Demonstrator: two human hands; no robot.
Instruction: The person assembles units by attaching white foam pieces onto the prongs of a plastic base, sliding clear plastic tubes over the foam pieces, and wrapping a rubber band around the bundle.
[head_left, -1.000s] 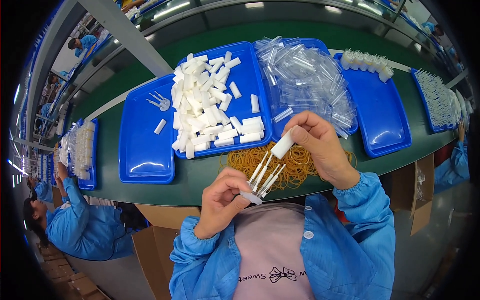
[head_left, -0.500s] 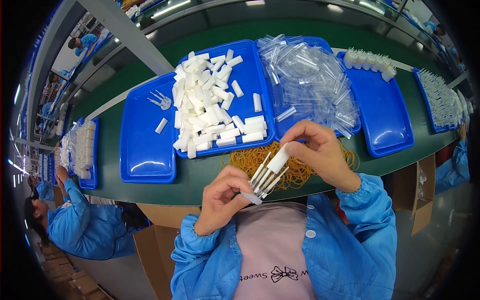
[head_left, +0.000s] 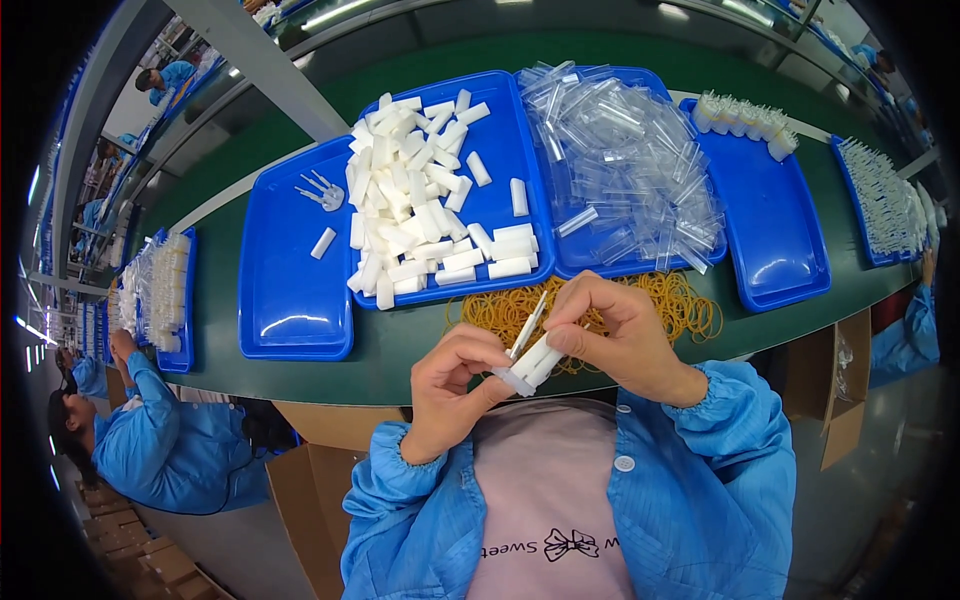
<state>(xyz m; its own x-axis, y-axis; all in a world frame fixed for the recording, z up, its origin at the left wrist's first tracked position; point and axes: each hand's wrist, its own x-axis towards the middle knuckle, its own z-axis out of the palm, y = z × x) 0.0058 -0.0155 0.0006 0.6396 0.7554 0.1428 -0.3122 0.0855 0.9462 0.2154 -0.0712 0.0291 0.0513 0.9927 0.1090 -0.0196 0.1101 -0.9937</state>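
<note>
My left hand [head_left: 452,385] is closed on the pale base of a pronged plastic piece [head_left: 517,381], whose thin prongs point up and away to the right. My right hand [head_left: 625,340] pinches the upper end of a white foam-like block [head_left: 538,358]. That block sits among the prongs, low against the base; exactly how it fits is hidden by my fingers. Beyond my hands lies a loose heap of yellow rubber bands [head_left: 690,312]. A blue tray [head_left: 535,170] behind it holds a pile of similar white blocks [head_left: 405,195].
Clear plastic sleeves [head_left: 620,160] fill another blue tray to the right. A farther right tray [head_left: 770,225] has white assemblies [head_left: 742,122] along its back. The left tray [head_left: 295,300] contains one pronged piece [head_left: 322,191] and one white block [head_left: 322,243]. A co-worker [head_left: 160,445] sits at left.
The white block has moved down among the prongs, closer to the base. My right hand has come lower, and the pronged piece is tilted more to the right.
</note>
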